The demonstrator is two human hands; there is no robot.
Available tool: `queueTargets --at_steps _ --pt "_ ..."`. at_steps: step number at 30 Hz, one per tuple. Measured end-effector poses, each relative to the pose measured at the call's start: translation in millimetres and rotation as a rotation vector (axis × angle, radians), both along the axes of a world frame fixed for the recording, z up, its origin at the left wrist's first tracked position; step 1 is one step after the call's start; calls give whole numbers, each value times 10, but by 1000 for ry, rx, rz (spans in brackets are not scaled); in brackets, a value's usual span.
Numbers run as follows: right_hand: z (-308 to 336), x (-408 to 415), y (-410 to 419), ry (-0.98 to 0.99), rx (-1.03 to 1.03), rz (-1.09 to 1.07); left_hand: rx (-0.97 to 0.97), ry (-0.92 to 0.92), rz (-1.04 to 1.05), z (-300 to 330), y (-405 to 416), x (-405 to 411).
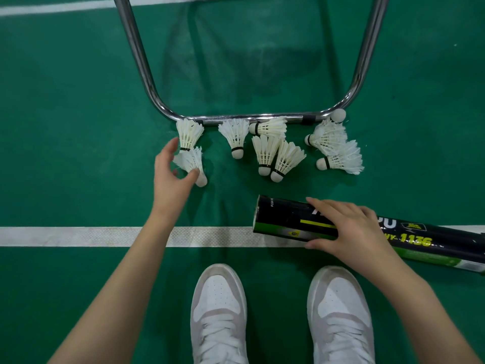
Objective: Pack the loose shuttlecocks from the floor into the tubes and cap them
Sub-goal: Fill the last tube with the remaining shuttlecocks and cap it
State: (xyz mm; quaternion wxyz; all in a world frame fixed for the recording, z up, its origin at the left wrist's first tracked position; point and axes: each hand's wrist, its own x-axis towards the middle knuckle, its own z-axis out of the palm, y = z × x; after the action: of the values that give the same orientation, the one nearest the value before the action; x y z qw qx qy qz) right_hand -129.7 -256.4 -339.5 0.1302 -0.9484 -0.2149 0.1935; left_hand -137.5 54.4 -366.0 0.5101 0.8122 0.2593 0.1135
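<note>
— One tube (367, 232) lies on its side across the white line (78, 236), just past my shoes (219, 313); my right hand (349, 227) grips it. Its inside is hidden.
— Any writing?
— "1136" and "PUSH".
— Your left hand (172, 177)?
— Fingers closing on a shuttlecock (193, 164). Other shuttlecocks (275, 156) lie beyond, against a chrome frame (252, 119).

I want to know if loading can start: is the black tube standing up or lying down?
Lying down. The black tube rests on its side across the white line, under the right hand.
</note>
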Motion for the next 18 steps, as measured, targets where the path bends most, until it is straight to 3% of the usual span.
queueTargets --at_steps 9,18 --pt "0 -37 7 14 -8 5 71 83 -21 -152 29 -46" --pt "-22 -46 23 24 -14 4 -55 139 -41 -254 -316 -417"
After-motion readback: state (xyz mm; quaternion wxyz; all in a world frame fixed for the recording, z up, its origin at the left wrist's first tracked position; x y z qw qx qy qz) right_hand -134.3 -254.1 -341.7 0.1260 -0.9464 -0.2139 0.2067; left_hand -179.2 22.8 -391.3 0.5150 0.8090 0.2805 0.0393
